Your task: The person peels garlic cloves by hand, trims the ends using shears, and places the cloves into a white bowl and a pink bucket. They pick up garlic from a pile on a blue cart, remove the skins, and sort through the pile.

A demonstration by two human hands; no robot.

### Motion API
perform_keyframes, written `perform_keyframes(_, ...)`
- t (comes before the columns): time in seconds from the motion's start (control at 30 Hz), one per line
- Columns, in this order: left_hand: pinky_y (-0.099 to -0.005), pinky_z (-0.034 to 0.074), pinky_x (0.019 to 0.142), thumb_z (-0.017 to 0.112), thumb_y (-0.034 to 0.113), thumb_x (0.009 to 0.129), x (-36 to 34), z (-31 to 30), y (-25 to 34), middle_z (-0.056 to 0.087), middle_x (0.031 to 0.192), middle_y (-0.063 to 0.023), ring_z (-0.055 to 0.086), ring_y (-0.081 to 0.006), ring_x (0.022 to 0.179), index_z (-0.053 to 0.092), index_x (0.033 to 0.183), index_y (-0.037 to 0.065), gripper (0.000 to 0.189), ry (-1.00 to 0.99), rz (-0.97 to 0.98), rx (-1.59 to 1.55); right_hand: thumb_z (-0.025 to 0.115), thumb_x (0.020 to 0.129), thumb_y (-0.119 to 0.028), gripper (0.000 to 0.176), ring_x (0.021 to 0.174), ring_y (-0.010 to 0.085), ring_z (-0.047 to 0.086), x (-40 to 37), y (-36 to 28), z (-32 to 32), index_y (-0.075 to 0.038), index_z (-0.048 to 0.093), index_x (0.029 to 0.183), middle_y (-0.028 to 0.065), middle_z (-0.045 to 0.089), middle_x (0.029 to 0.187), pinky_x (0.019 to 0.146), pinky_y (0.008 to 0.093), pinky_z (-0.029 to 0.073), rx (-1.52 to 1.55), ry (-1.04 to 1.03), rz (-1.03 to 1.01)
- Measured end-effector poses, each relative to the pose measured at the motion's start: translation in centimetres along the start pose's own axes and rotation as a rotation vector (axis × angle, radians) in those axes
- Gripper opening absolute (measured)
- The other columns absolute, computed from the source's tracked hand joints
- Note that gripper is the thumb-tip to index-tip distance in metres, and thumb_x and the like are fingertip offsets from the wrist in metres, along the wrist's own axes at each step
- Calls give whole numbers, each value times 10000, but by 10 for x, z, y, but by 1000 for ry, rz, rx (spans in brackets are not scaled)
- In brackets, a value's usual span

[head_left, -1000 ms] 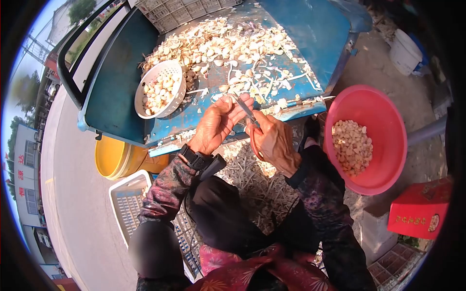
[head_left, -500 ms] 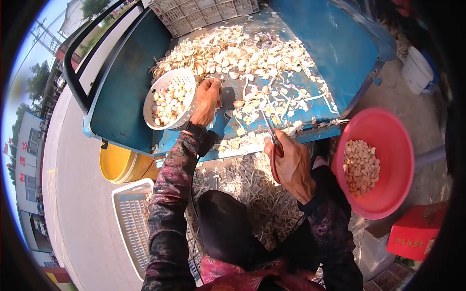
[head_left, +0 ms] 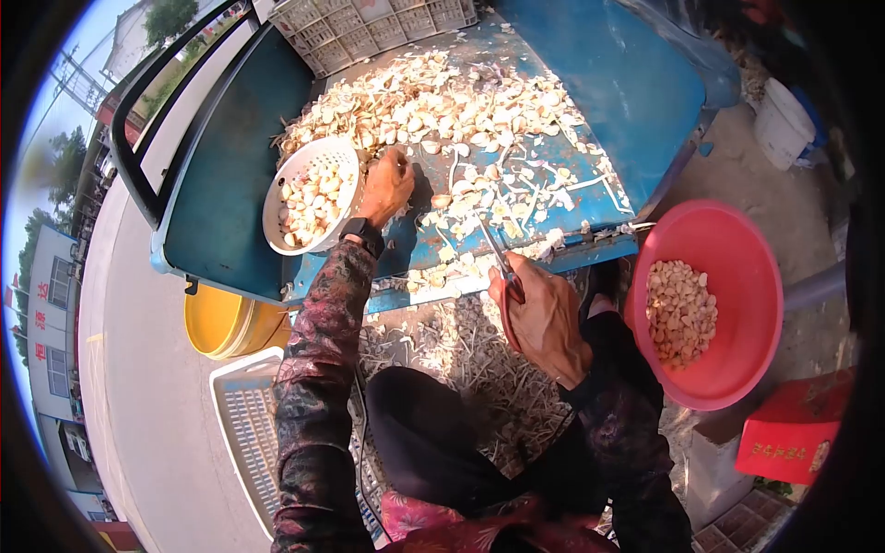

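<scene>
Blue cart bed (head_left: 599, 55) bears garlic (head_left: 419, 106) beside pavement (head_left: 152, 304); right hand (head_left: 546, 318) grips scissors (head_left: 506, 276), left hand (head_left: 387, 187) curls, contents hidden.

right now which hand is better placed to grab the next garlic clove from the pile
Left, most likely. The left hand is at the edge of the garlic pile, while the right hand is farther away and holds scissors.

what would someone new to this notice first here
The bright pink round plastic tub, holding pale cloves, stands out on the right. Next comes the wide scatter of cream-coloured cloves and peelings across the blue metal truck bed, with a white round perforated bowl of cloves at its left. Front centre, the right hand holds metal scissors with red handles.
</scene>
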State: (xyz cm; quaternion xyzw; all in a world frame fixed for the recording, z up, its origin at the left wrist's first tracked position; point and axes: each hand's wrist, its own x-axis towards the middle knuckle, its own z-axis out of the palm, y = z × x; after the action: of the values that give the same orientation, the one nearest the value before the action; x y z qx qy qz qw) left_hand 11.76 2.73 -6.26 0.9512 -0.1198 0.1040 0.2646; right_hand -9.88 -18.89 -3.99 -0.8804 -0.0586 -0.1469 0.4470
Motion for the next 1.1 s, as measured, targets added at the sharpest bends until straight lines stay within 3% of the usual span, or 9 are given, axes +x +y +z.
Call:
perform_keyframes(0.03,-318,435,548,533,200,898,-9,-12,9,608,723,-96,566,-181,623,563,971,2,213,-59,-66,-209,613,866,-232,285,612,332,622,1,-1,-1,9,594,1018,188,613,703,528,416,457,-9,-20,25)
perform_keyframes(0.07,-318,435,548,533,200,898,-20,-22,19,608,723,-96,566,-181,623,563,971,2,213,-63,-62,-204,610,867,-230,270,605,330,618,1,-3,-1,-3,595,1013,182,607,686,525,417,455,-16,-42,51)
perform_keyframes(0.13,-248,430,499,518,196,922,-43,-34,38,577,716,-26,504,-95,557,569,921,21,183,-277,-432,-1138,612,863,-233,286,622,331,619,1,-4,-3,-16,601,1049,185,615,733,527,417,455,-34,-87,96)
perform_keyframes(0.17,-187,374,479,483,175,953,-55,-36,49,568,734,11,446,-56,540,571,950,39,162,-296,-498,-1220,613,862,-232,298,636,333,620,1,-2,0,-16,603,1067,192,620,777,530,419,456,-65,-29,54)
perform_keyframes(0.27,-202,294,440,412,157,983,-84,-47,76,480,739,21,355,-58,548,526,1094,22,209,-448,-666,-1507,626,845,-220,337,666,335,612,-2,-1,6,-28,603,1121,188,611,833,542,415,459,-63,49,1)
perform_keyframes(0.5,-216,258,439,378,113,976,-119,-43,108,419,709,9,333,-80,567,427,898,81,96,-451,-767,-1636,658,800,-200,289,659,322,596,-4,4,7,-64,609,1051,143,548,721,567,413,461,-148,105,-187)
perform_keyframes(0.83,-215,268,454,376,134,984,-124,-38,112,386,693,22,318,-71,558,468,935,30,147,-384,-687,-1431,650,811,-235,332,627,361,596,-6,6,7,-17,603,1057,183,587,758,529,426,450,-164,-1,-152)
perform_keyframes(0.93,-213,272,449,371,148,992,-121,-33,108,390,690,19,320,-71,553,466,928,30,164,-415,-705,-1430,631,819,-201,197,579,352,592,-5,6,12,-21,554,836,161,569,649,501,421,435,-92,1,-143)
perform_keyframes(1.1,-218,262,422,372,176,996,-115,-27,95,400,668,16,308,-68,516,461,887,49,190,-434,-741,-1414,613,865,-268,321,485,128,453,8,0,8,-2,509,719,73,477,506,466,334,356,366,-118,250)
